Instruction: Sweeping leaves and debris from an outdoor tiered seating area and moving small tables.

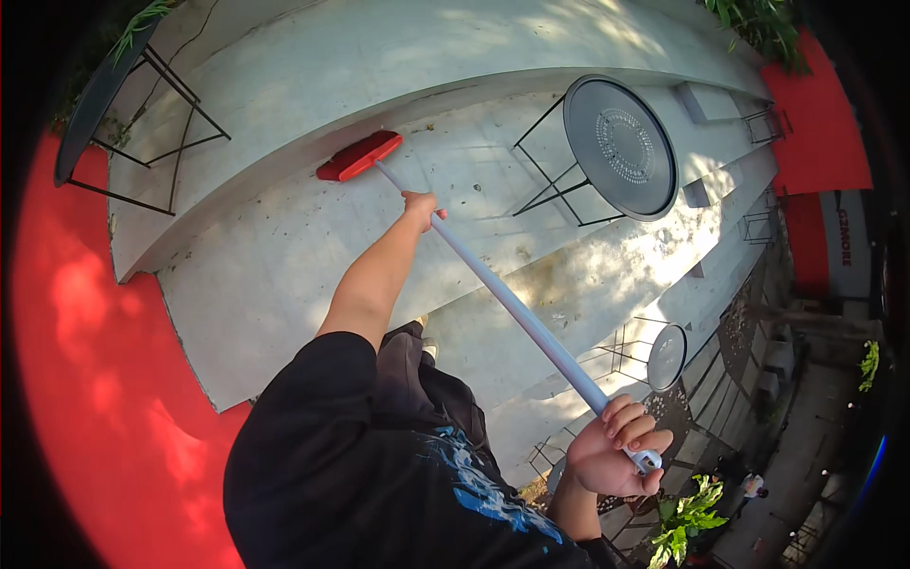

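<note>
A broom with a red head [365, 155] and a long pale blue-grey handle [517, 308] runs slantwise across the head view. My left hand [421, 208] is wrapped round the handle a short way above the broom head. Near the handle's top end, my right hand [621, 444] closes round it at the lower right, and the end cap shows past my fingers. The red head rests on the pale concrete step [303, 204], against the foot of the riser behind it. Bits of leaf and dirt lie scattered on that step.
A round dark metal table [621, 147] on thin legs stands on the steps to the right. Another dark table [109, 100] is at the far left. A smaller round table [666, 357] sits lower down. Red surface [104, 379] borders the steps at left. Green leaves [690, 520] rise at lower right.
</note>
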{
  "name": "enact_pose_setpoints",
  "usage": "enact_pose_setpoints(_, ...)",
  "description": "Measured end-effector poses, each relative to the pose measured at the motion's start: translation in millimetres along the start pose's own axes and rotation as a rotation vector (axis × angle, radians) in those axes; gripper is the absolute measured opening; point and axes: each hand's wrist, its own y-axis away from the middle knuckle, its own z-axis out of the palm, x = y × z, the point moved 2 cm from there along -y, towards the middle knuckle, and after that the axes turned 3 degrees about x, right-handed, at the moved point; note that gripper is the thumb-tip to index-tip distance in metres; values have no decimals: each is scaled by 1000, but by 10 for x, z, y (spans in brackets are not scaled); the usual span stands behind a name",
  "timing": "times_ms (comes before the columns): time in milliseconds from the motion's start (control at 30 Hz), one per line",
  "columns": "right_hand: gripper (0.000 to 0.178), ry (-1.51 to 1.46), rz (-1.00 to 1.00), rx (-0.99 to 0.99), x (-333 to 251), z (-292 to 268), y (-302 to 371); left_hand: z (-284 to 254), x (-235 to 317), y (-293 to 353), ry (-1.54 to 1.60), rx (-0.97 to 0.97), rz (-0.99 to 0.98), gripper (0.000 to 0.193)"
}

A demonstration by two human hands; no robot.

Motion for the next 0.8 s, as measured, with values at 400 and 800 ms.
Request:
enact_pose_setpoints(400,30,125,-38,126,142,-297,-73,752,55,-40,-62,-48,-12,83)
enact_pose_setpoints(800,28,145,-331,-7,-2224,-287,-837,1098,-1359,2420,-37,-457,-314,92)
